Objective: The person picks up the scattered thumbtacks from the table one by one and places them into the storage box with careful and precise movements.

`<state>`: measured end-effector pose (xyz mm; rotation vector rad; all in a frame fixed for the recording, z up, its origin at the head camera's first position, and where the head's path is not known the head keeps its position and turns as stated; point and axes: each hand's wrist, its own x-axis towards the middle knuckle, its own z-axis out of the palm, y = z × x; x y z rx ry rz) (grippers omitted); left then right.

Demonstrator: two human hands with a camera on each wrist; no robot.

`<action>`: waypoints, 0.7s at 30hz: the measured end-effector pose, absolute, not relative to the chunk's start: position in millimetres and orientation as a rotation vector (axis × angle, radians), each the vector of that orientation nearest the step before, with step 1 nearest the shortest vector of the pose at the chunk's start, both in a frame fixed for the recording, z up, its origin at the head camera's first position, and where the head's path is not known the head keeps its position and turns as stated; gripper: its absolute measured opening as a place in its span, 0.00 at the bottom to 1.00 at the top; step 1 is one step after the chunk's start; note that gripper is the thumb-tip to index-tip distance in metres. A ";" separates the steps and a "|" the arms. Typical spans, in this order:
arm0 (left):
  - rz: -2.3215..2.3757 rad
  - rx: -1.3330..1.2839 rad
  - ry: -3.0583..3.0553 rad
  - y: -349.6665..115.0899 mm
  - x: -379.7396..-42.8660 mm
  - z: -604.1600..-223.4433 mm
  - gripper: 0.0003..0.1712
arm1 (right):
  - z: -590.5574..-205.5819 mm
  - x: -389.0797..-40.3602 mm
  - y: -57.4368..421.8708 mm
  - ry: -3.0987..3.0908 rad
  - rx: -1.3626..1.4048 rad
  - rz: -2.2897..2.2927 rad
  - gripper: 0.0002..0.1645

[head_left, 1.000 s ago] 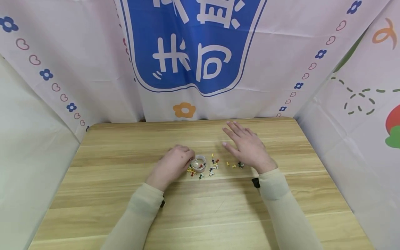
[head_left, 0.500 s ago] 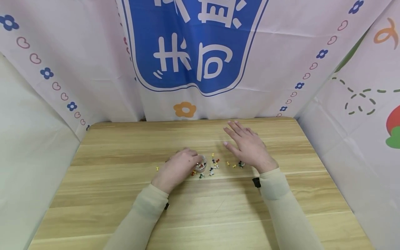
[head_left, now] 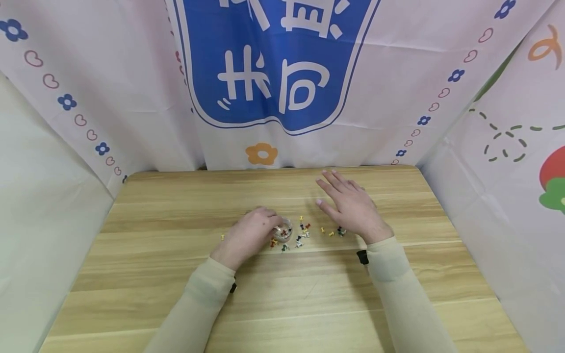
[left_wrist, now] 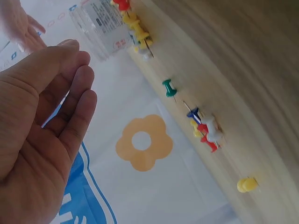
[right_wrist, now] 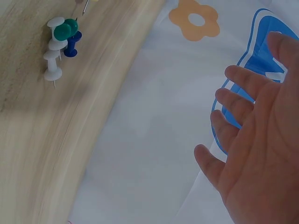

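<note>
A small clear plastic cup (left_wrist: 88,32) with a printed label stands mid-table; a few push pins lie inside it. My left hand (head_left: 251,230) hovers at its left rim, and in the left wrist view the thumb and fingers bend loosely toward each other with nothing showing between them. Red and yellow push pins (head_left: 273,242) lie against the cup's near side, a green push pin (left_wrist: 169,88) close by. My right hand (head_left: 350,208) is spread with fingers apart, holding nothing, beyond a cluster of white, green and blue push pins (right_wrist: 53,65).
More push pins (head_left: 304,235) are scattered right of the cup, and two yellow push pins (head_left: 331,234) lie nearer the right hand. One yellow push pin (head_left: 222,237) sits alone left of the left hand. A printed cloth (head_left: 384,98) hangs behind the wooden table (head_left: 282,304).
My left hand moved right to the cup, uncovering the lone yellow push pin on its left, then drew back slightly left from over the cup. The right hand has stayed put.
</note>
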<state>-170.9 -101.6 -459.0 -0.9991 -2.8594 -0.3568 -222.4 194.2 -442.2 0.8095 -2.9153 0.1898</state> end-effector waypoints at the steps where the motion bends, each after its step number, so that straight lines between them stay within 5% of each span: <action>1: -0.360 -0.996 -2.856 -103.3 -171.5 -458.8 0.16 | -441.5 -222.0 193.6 -2.918 0.807 0.195 0.45; 21: -0.461 -0.853 -2.945 -135.4 -183.1 -458.1 0.15 | -440.8 -214.3 176.0 -2.919 0.884 0.153 0.45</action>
